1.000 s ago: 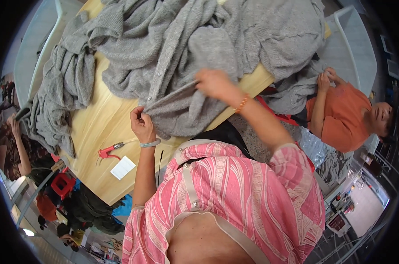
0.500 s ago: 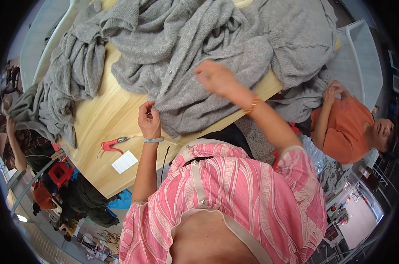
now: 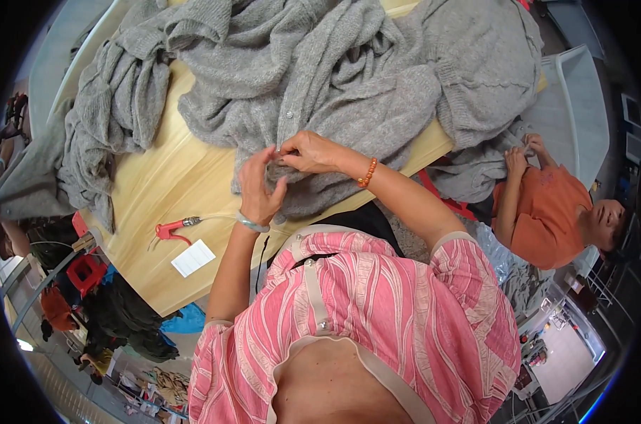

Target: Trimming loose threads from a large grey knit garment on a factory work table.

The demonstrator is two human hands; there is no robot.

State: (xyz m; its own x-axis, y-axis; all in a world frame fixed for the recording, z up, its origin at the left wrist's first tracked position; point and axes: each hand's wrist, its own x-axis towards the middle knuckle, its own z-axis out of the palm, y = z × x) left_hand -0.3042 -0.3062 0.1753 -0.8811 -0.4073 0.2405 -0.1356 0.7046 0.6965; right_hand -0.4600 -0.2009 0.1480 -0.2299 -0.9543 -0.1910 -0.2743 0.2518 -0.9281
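A grey knit cardigan lies bunched on the table in front of me, small shiny buttons running down its front band. My right hand is closed, with thumb and fingertips pinching the band near its lower end. Right against those fingertips is my left hand. Its fingers reach up to the cardigan's edge, while its thumb stands apart from them. What lies between the touching fingertips is too small to make out. Left of my left forearm, a red-handled air gun lies beside a white paper slip.
More grey knitwear is heaped at the right, and another pile hangs over the left table edge. A co-worker in an orange top handles grey knitwear at the right. A red stool stands low at the left.
My right hand has come down and left to meet my left hand at the cardigan's band. My left hand has turned, its thumb now apart. At far left, grey cloth has been lifted outward.
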